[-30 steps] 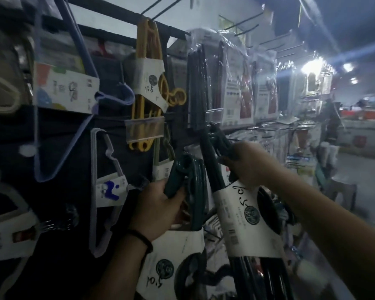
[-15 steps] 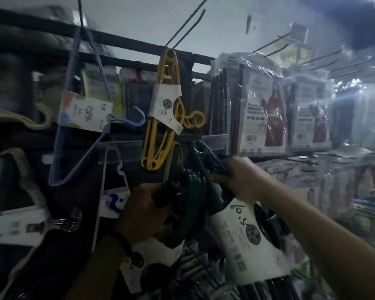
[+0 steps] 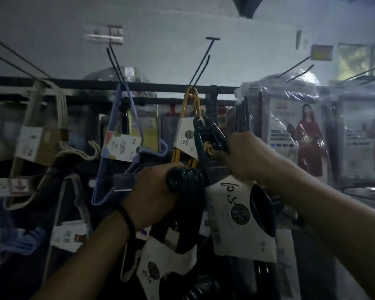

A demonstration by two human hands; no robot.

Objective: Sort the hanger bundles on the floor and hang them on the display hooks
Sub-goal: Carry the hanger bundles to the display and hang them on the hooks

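My left hand (image 3: 152, 193) grips the top of a dark green hanger bundle (image 3: 185, 191) with a white paper label, held low at the centre. My right hand (image 3: 245, 154) is shut on a second dark green hanger bundle (image 3: 206, 135), whose white label marked 10.5 (image 3: 236, 217) hangs below my wrist. Its top is raised in front of the yellow hanger bundle (image 3: 187, 118) that hangs from a long black display hook (image 3: 201, 61). The dark bundle's top is below the hook's tip.
A blue hanger bundle (image 3: 121, 146) hangs on the hook to the left, and beige hangers (image 3: 37, 135) further left. Plastic-wrapped packs (image 3: 290, 131) fill the rack on the right. More bare hooks (image 3: 294, 70) stick out above them. A black rail (image 3: 95, 85) runs across.
Both hands have risen with their dark green bundles; the right one now reaches up beside the yellow bundle's label. The view has tilted upward toward the hooks.
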